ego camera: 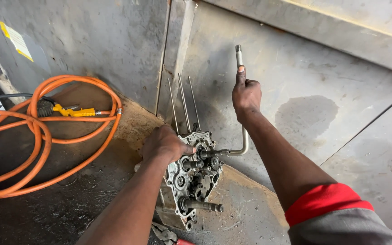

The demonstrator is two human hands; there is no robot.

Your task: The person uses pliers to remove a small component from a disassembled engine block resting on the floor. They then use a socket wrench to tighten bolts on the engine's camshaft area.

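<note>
Two hands work a grey metal engine case on the grimy floor: left hand clenched on its top, right hand grasping a bent steel L-wrench.

Oily concrete floor, stained, gritty.
On it: coiled orange hose with yellow nozzle, engine case, pliers just beside.

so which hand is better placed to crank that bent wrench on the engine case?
Right. The right hand already grips the upright arm of the L-shaped socket wrench, whose socket end sits on the engine case. The left hand rests on the case top, probably steadying it.
</note>
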